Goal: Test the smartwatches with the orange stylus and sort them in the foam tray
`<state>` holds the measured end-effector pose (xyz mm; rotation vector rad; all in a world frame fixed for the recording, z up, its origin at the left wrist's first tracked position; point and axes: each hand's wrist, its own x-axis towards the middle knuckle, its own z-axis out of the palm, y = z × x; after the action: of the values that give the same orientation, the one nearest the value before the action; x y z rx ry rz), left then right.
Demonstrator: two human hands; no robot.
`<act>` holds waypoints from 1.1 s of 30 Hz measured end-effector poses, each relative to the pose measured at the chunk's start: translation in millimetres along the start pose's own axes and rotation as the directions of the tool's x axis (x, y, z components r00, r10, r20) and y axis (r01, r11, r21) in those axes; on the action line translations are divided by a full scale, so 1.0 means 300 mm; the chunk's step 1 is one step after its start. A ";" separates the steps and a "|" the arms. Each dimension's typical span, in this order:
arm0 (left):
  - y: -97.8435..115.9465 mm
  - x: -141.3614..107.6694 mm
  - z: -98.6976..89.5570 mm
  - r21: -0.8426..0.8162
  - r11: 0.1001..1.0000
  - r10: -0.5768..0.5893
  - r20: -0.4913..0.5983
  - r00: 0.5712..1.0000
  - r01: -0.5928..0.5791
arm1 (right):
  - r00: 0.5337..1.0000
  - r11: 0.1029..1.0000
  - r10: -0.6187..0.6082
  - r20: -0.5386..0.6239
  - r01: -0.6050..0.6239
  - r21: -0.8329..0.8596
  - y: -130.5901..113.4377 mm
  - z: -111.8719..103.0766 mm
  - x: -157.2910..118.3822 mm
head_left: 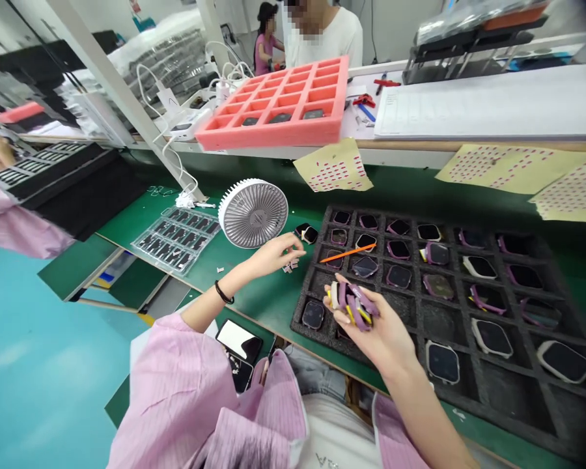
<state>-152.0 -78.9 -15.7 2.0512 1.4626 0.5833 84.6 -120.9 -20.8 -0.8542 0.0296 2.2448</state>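
Black foam tray (pixel 395 218) of watches (pixel 442 361), left hand (pixel 273 255) half-open, right hand (pixel 371 332) gripping purple bands (pixel 354 306)

Hands: 2 showed, left hand (pixel 273 255) and right hand (pixel 383 335).
Purple strap bunches (pixel 354 306): 1 was in the right hand.
Fans (pixel 252 213): 1 stood.
Pink foam trays (pixel 273 135): 1 sat.
Black foam trays (pixel 305 319): 1 lay.
Clear plastic trays (pixel 176 240): 1 lay.
Orange sticks (pixel 346 253): 1 lay.
Phones (pixel 238 341): 1 lay.
Sticker sheets (pixel 333 166): 3 hung.
Co-workers (pixel 327 39): 2 sat.
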 end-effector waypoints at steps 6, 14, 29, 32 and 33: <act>-0.127 -0.095 0.084 0.347 0.901 -0.252 -0.069 0.965 0.260 | 0.999 1.000 0.015 -0.045 -0.014 0.015 -0.025 -0.014 0.006; -0.109 -0.073 0.122 0.241 0.870 -0.409 -0.134 0.903 0.430 | 0.999 0.999 -0.047 -0.020 0.047 -0.008 0.003 -0.008 0.010; -0.007 -0.062 0.112 -0.058 0.929 -0.369 -0.197 0.908 0.365 | 0.972 0.970 -0.235 0.001 0.235 -0.067 0.037 -0.013 0.027; 0.138 -0.063 0.156 -0.327 0.936 -0.241 -0.312 0.919 0.135 | 0.908 0.904 -0.419 0.023 0.420 -0.085 0.072 -0.006 0.041; 0.188 -0.061 0.181 -0.403 0.912 -0.229 -0.345 0.910 0.076 | 0.879 0.874 -0.476 0.018 0.476 -0.094 0.084 -0.004 0.047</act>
<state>-83.4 -120.6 -20.3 1.5535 1.5583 1.1589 62.0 -131.2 -35.6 -0.8136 -0.2631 1.7869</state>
